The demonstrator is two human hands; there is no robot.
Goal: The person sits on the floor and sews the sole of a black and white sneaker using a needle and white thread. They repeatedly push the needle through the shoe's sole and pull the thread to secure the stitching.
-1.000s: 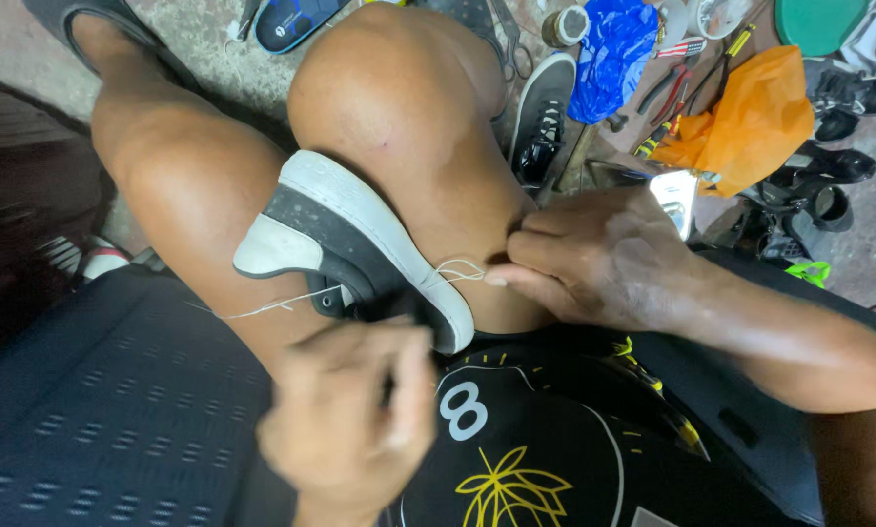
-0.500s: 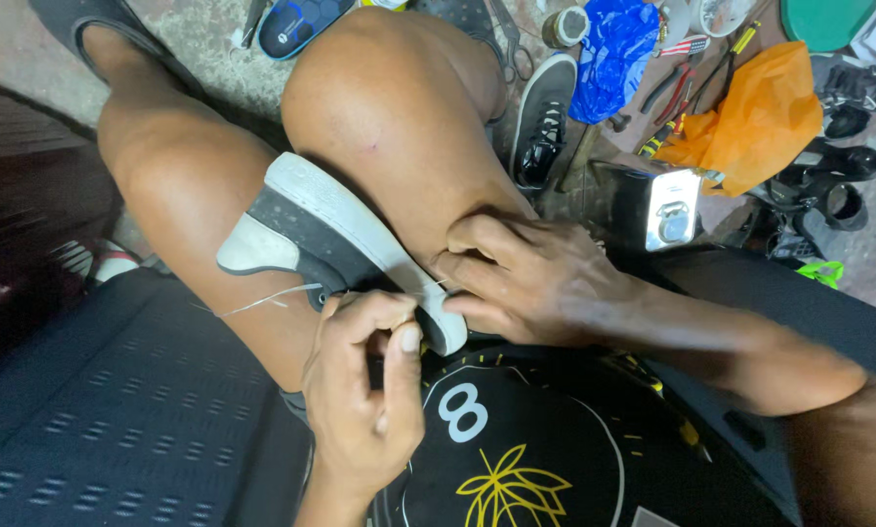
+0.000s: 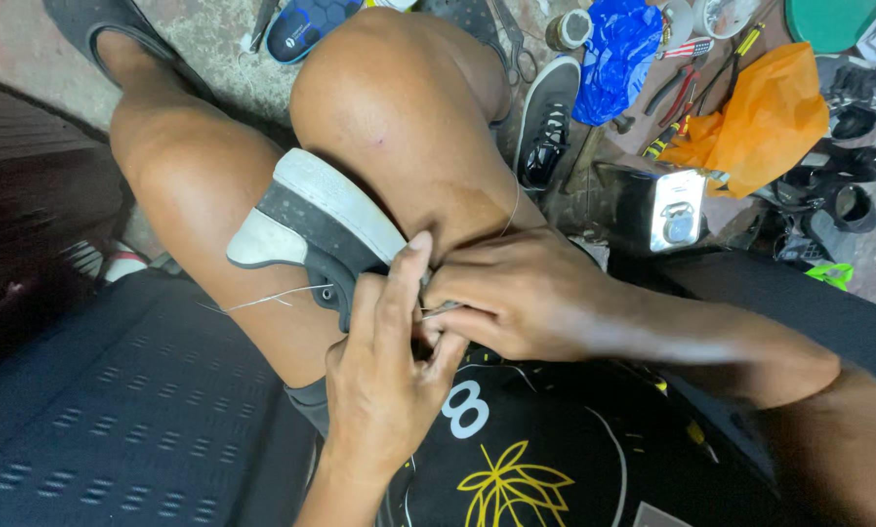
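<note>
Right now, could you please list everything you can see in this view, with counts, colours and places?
Dark grey sneaker with white rubber sole: one, clamped between the knees.
Pale sewing thread: one, trailing left from the sneaker.
Black lace-up shoe: one, on the floor beyond the knee.
Blue plastic bag: one, top centre.
Orange plastic bag: one, upper right.
Shiny metal box: one, right of the knee.
Scissors: one, grey, top centre.
Blue shoe sole: one, top left.
Left hand: at the sneaker's edge.
Right hand: pinching at the same spot.
</note>
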